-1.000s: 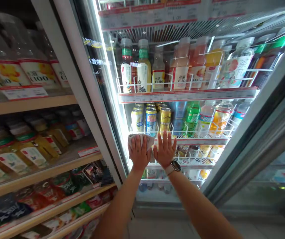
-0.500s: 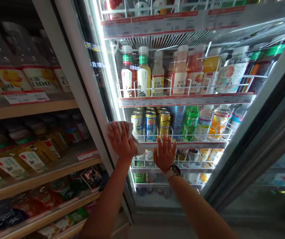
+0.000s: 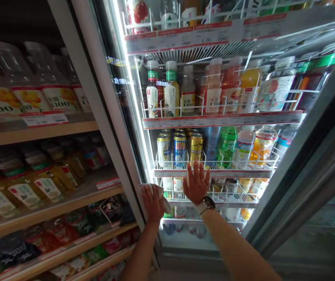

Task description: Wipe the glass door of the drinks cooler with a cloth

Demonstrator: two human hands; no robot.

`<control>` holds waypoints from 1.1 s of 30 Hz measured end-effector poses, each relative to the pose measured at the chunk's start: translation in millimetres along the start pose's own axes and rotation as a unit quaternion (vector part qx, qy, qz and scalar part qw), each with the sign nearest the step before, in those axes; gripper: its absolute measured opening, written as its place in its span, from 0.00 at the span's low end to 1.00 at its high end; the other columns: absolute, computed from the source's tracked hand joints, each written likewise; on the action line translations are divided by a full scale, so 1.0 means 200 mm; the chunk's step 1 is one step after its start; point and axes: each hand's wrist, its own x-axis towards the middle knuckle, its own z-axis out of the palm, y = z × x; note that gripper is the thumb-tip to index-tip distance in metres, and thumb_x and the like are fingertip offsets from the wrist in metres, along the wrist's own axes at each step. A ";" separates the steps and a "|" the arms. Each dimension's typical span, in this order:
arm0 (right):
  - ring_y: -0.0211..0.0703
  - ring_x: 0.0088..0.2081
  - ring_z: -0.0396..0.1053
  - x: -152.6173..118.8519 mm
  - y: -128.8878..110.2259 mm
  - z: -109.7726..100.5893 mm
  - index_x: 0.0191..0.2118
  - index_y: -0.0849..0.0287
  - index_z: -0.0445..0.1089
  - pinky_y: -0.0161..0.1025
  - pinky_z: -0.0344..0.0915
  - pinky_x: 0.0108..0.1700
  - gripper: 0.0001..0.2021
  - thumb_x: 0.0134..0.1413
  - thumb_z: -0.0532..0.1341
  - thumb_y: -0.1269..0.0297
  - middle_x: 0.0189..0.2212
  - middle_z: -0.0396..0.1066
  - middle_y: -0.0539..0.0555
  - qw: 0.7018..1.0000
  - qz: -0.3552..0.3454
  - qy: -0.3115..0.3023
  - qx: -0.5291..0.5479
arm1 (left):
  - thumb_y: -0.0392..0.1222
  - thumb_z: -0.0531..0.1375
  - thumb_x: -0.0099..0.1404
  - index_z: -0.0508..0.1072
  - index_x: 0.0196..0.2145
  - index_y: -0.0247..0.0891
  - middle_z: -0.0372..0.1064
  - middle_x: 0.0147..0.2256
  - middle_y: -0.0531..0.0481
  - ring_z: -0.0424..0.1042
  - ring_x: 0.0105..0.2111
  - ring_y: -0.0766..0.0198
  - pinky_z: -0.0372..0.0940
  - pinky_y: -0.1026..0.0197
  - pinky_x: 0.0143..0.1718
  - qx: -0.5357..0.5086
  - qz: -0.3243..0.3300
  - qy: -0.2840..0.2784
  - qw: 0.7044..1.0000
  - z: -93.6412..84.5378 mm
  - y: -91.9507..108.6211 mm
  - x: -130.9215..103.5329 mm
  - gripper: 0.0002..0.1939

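My left hand (image 3: 152,203) presses a pale cloth (image 3: 166,205) against the left edge of a glass cooler door, its fingers lying over the cloth. To its right, my right hand (image 3: 196,182) rests flat on the glass with fingers spread and nothing in it; a dark-faced watch (image 3: 209,202) is on that wrist. Behind the glass, just above the right hand, stand a gold can (image 3: 196,146) and a blue can (image 3: 180,150). The part of the cloth under my left palm is hidden.
White wire shelves with bottles (image 3: 171,93) and price strips (image 3: 223,119) fill the lit cooler. A grey door frame (image 3: 109,117) runs down its left side. Left of it, wooden shelves (image 3: 38,132) carry bottles and packets. A dark door frame (image 3: 296,168) slants along the right.
My left hand has slid down the glass with the cloth, from beside the can shelf to the shelf below. My right hand stays at about the same place on the glass. The view has shifted slightly.
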 end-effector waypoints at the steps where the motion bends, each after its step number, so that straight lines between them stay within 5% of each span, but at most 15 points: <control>1: 0.57 0.68 0.53 0.00 0.00 0.00 0.69 0.57 0.54 0.61 0.45 0.67 0.29 0.63 0.52 0.61 0.65 0.60 0.63 1.000 0.001 -0.002 0.002 | 0.40 0.50 0.71 0.42 0.70 0.42 0.33 0.71 0.40 0.34 0.70 0.45 0.41 0.36 0.68 -0.002 0.000 0.007 1.000 -0.01 0.00 0.09 0.34; 6: 0.56 0.67 0.54 0.01 -0.01 -0.01 0.69 0.57 0.52 0.60 0.46 0.67 0.30 0.63 0.52 0.61 0.64 0.61 0.63 1.000 0.001 0.009 0.006 | 0.46 0.48 0.73 0.46 0.70 0.38 0.35 0.71 0.39 0.34 0.70 0.48 0.32 0.39 0.69 -0.040 -0.039 0.073 0.996 -0.08 0.10 0.67 0.31; 8: 0.55 0.67 0.54 0.02 -0.01 -0.01 0.70 0.58 0.50 0.59 0.46 0.67 0.31 0.64 0.52 0.61 0.64 0.62 0.64 1.000 -0.003 0.019 0.003 | 0.46 0.48 0.73 0.46 0.70 0.37 0.35 0.71 0.38 0.34 0.71 0.48 0.31 0.39 0.69 -0.040 -0.048 0.073 0.995 -0.09 0.15 0.79 0.31; 11: 0.55 0.67 0.54 0.02 -0.01 -0.01 0.70 0.59 0.49 0.59 0.46 0.67 0.31 0.64 0.52 0.62 0.63 0.62 0.64 1.000 -0.004 0.021 0.002 | 0.44 0.48 0.73 0.45 0.70 0.37 0.37 0.70 0.37 0.35 0.70 0.47 0.34 0.37 0.69 -0.022 -0.033 0.050 0.998 -0.07 0.20 0.71 0.32; 17: 0.56 0.67 0.54 0.01 -0.01 0.00 0.68 0.56 0.55 0.59 0.46 0.67 0.29 0.62 0.53 0.62 0.64 0.61 0.62 1.000 0.005 0.006 0.011 | 0.39 0.51 0.70 0.51 0.69 0.41 0.53 0.66 0.38 0.46 0.69 0.48 0.44 0.40 0.69 0.031 0.079 0.016 0.996 0.06 0.16 0.06 0.31; 19: 0.56 0.67 0.54 0.01 -0.01 0.00 0.69 0.56 0.55 0.59 0.47 0.67 0.29 0.62 0.52 0.62 0.64 0.62 0.62 1.000 0.003 0.008 0.011 | 0.37 0.52 0.69 0.53 0.68 0.44 0.57 0.65 0.40 0.51 0.67 0.49 0.46 0.42 0.69 0.033 0.096 0.000 0.995 0.08 0.15 -0.04 0.31; 22: 0.56 0.67 0.54 0.02 -0.01 0.00 0.69 0.58 0.54 0.59 0.47 0.67 0.29 0.63 0.52 0.62 0.63 0.62 0.63 1.000 0.000 0.020 0.005 | 0.36 0.52 0.68 0.53 0.68 0.44 0.56 0.66 0.41 0.50 0.68 0.48 0.43 0.40 0.69 0.002 0.076 -0.006 0.997 0.07 0.18 0.07 0.32; 28: 0.54 0.67 0.54 0.02 -0.01 0.00 0.68 0.58 0.56 0.57 0.46 0.67 0.27 0.64 0.51 0.62 0.63 0.64 0.63 0.999 -0.004 0.028 -0.015 | 0.46 0.51 0.71 0.50 0.69 0.38 0.42 0.70 0.39 0.36 0.70 0.46 0.32 0.36 0.69 -0.050 -0.017 0.039 0.998 0.00 0.31 0.69 0.32; 30: 0.54 0.67 0.54 0.02 -0.01 0.00 0.67 0.57 0.57 0.57 0.46 0.67 0.27 0.64 0.51 0.62 0.63 0.64 0.63 1.000 -0.001 0.018 -0.015 | 0.49 0.53 0.71 0.50 0.69 0.38 0.42 0.70 0.39 0.37 0.70 0.45 0.32 0.35 0.69 -0.048 -0.009 0.033 0.998 -0.01 0.33 0.76 0.33; 33: 0.54 0.67 0.54 0.01 -0.01 0.01 0.68 0.57 0.56 0.57 0.46 0.68 0.28 0.64 0.52 0.62 0.63 0.64 0.63 1.000 -0.001 0.018 -0.014 | 0.52 0.56 0.69 0.53 0.68 0.41 0.46 0.69 0.40 0.40 0.70 0.46 0.35 0.37 0.69 -0.041 0.032 0.038 0.998 0.02 0.33 0.66 0.34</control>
